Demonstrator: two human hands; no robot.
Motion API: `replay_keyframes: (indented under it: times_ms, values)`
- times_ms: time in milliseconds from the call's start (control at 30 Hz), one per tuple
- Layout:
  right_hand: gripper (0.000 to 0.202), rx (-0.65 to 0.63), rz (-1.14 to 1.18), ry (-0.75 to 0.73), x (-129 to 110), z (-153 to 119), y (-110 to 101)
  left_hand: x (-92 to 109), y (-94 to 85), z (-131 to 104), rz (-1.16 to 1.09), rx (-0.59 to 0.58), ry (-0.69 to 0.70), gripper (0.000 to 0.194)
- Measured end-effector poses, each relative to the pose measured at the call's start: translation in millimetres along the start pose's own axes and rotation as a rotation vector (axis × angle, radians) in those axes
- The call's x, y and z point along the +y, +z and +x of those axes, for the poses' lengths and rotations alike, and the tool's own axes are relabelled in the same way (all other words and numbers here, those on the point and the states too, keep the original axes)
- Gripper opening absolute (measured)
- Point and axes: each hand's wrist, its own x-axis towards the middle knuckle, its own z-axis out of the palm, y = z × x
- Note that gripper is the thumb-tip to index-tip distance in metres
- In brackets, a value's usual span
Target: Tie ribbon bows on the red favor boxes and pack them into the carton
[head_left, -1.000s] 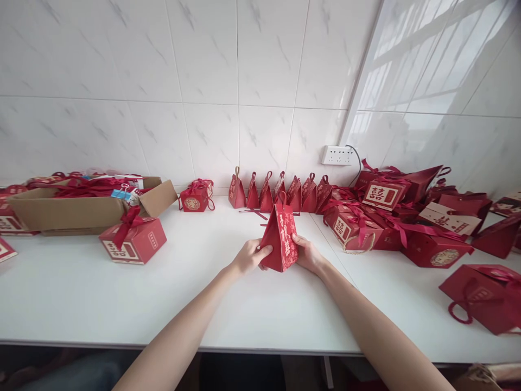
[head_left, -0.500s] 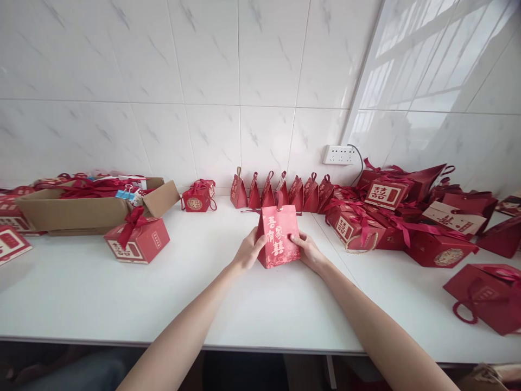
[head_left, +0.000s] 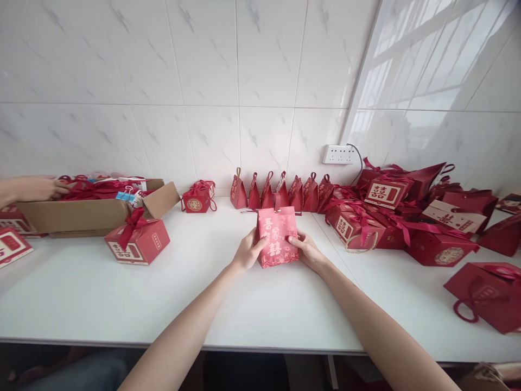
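Note:
Between my two hands is a red gift box (head_left: pixel 277 244) with pale Chinese characters on its front and a ribbon loop at its top. My left hand (head_left: pixel 248 251) grips its left side, thumb on the front face. My right hand (head_left: pixel 308 250) holds the right side the same way, its thumb pressed on the front. The fingers behind the box are hidden. Just beyond it stands a row of several similar red triangular boxes (head_left: pixel 268 194) with loops, along the wall.
At the left, another person's hand (head_left: pixel 44 188) is over a cardboard box (head_left: pixel 77 214) of red ribbons. A bow-tied red box (head_left: pixel 140 241) sits before it, a smaller one (head_left: pixel 198 198) near the wall. Red boxes (head_left: pixel 382 231) pile up at right, below a power strip (head_left: pixel 339 155).
The box in my hands has turned slightly, its front now facing me more squarely. Another person's hand has come in from the left over the cardboard box.

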Motion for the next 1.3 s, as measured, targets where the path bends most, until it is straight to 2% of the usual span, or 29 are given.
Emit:
replay_keyframes:
  times_ms: [867,1033,1100,1167,1233,1300]
  values:
    - [0.047,-0.053,0.012,0.006,-2,-2,1,-3,-0.9,-1,0.076,0.010,-0.002,0.038]
    - [0.045,-0.043,-0.003,0.025,-3,-2,0,-3,-2.0,-2,0.115,-0.015,-0.058,0.048]
    - [0.042,-0.049,-0.003,0.032,-3,-1,-1,5,-10.6,-11,0.162,0.008,-0.075,0.061]
    - [0.041,-0.050,0.007,0.034,-3,0,-2,23,-27.9,-29,0.226,0.100,-0.034,0.071]
    - [0.041,-0.045,0.018,0.039,-3,1,-2,50,-53.5,-56,0.291,0.239,0.059,0.070]
    - [0.040,-0.040,0.025,0.049,-3,1,-2,81,-84.2,-89,0.329,0.448,0.181,0.068]
